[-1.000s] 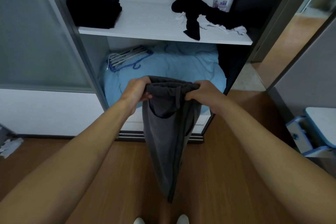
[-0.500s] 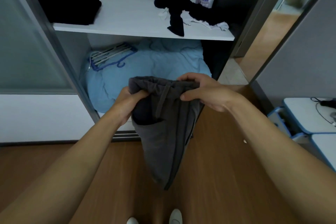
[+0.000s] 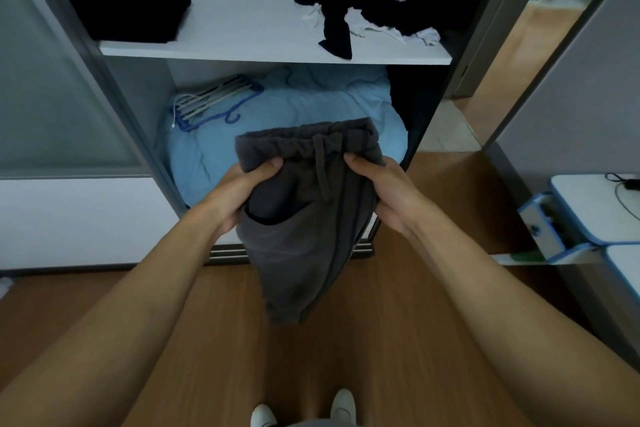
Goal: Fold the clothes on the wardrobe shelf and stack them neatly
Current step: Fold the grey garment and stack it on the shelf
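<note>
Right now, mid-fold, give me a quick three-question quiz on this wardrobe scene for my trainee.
1. True or false: the left hand and right hand both grip the grey shorts near the waistband.
2. Where on the shelf does the folded black stack sit? A left end, B right end, C middle.
3. Fill in: on the blue bedding below the shelf lie ____.
Key: 1 true; 2 A; 3 hangers.
</note>
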Tool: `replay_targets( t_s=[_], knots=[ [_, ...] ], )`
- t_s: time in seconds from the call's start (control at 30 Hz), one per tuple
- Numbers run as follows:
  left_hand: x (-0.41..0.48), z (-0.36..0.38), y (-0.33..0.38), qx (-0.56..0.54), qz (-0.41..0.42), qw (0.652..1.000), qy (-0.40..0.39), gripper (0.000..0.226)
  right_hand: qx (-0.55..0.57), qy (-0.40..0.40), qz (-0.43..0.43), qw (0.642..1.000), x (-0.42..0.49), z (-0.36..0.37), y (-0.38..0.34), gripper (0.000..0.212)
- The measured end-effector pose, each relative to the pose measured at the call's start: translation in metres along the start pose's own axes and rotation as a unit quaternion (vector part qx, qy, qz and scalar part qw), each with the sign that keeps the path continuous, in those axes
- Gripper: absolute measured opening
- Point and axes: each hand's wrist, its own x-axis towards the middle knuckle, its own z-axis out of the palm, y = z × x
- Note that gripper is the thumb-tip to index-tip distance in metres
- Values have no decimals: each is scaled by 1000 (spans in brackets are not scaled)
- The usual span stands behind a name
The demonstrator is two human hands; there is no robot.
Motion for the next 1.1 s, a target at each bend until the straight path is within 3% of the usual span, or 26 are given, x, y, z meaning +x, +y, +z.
replay_targets(
  t_s=[0.07,0.23,0.37,0.47,0.53,0.63,0.73,0.83,0.9,0.97,1.0,1.1],
  knots=[
    [-2,-1,-4,7,-40,999,-3,45,-4,2,34,999,1,6,-1,24],
    [6,12,14,-30,-17,999,40,27,-24,14,138,990,7,-10,-27,32],
    [11,30,31,-100,-59,993,34,36,9,-4,91,996,6,-34,-21,49],
    [16,32,41,-111,-72,990,39,41,24,-55,92,994,-4,-32,17,30],
    [18,28,45,-111,-80,990,34,36,51,-51,60,996,-7,-22,29,29],
    [18,4,41,-145,-68,987,-3,57,138,-32,35,989,-7,-11,22,47],
    [13,-26,20,-152,-82,980,-100,91,174,-34,39,983,-8,-9,10,40],
    [0,-35,-17,-122,-108,968,-190,101,195,-26,53,979,-9,-10,5,47],
    [-9,-33,-34,-53,-115,974,-190,104,195,-19,67,978,-10,-9,3,50],
    [-13,-25,-42,40,-111,983,-142,93,189,-10,88,978,-8,-11,3,53],
    [-12,-20,-41,63,-97,988,-101,77,187,-5,100,977,-7,-13,3,53],
    [-8,-3,-29,-3,-93,996,-5,33,169,6,142,975,-3,-22,1,55]
  ],
)
